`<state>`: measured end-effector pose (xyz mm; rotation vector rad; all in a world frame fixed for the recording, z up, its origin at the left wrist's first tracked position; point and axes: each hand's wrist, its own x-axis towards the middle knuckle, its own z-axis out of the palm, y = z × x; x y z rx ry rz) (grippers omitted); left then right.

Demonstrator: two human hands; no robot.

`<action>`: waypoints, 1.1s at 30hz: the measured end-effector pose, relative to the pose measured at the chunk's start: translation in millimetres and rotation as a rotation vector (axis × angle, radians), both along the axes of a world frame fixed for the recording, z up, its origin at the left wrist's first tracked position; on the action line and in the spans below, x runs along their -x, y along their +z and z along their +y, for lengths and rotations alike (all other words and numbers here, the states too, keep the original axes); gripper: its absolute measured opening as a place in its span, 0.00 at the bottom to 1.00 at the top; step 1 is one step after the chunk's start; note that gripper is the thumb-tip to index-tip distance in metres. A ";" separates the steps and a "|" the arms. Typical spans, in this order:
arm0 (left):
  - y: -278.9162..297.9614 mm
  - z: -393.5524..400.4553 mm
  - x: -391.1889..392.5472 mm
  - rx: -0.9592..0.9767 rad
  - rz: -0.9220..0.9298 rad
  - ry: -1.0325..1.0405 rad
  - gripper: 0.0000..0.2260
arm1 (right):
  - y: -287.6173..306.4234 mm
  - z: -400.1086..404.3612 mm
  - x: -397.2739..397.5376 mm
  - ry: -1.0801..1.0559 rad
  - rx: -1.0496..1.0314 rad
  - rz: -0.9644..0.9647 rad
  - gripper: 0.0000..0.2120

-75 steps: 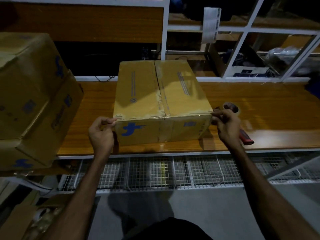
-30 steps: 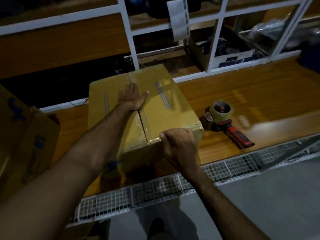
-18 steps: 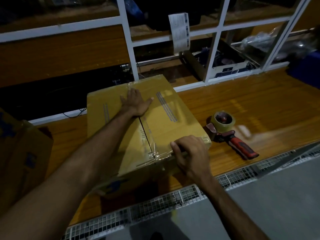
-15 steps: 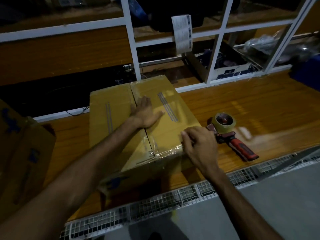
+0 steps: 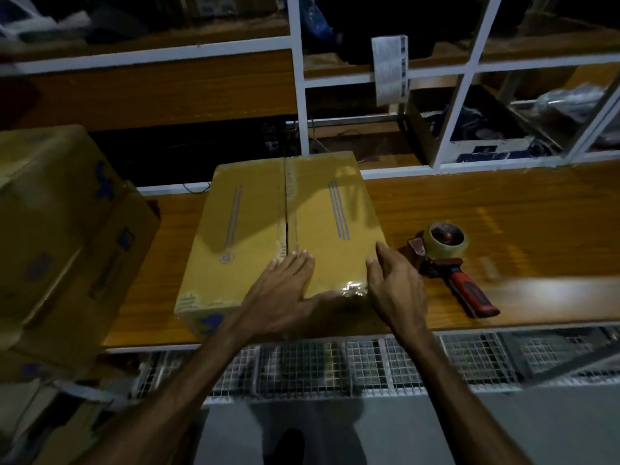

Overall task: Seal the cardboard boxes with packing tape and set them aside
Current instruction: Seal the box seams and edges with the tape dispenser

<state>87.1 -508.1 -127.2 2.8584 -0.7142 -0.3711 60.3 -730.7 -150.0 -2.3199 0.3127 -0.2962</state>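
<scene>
Box (image 5: 285,236) sits on tabletop (image 5: 503,209) at front edge, taped along centre seam; left hand (image 5: 285,290) lies flat, fingers straight, on lid near front; right hand (image 5: 392,283) open, cupping front right corner over crinkled tape (image 5: 352,289); risk: wrinkled tape end lifts if not pressed flat; box may slip off front edge when pulled; tape dispenser (image 5: 446,260) just beside right hand may get knocked; sealed boxes (image 5: 63,229) crowd left edge, little room to set aside.

two bare forearms, no sleeves, watch or rings in view, left hand (image 5: 280,290) and right hand (image 5: 396,290) ungloved, short pale fingernails, dark clothing below
</scene>
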 end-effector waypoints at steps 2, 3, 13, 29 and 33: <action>9.3 6.2 17.6 0.047 0.021 0.002 0.51 | -0.1 -4.1 18.5 0.005 0.059 0.005 0.23; 13.5 11.2 23.6 0.082 0.005 0.002 0.47 | 2.9 -7.3 22.5 -0.006 0.110 0.008 0.19; 9.8 46.0 -152.4 0.192 -0.264 -0.014 0.18 | 38.9 21.6 -119.3 0.221 0.526 0.055 0.14; -11.2 116.7 -362.2 0.386 -0.146 0.302 0.20 | 10.9 57.0 -342.9 0.355 0.528 0.081 0.24; -15.4 145.2 -363.7 0.534 -0.114 0.279 0.24 | 5.5 21.6 -343.2 0.260 0.507 0.089 0.24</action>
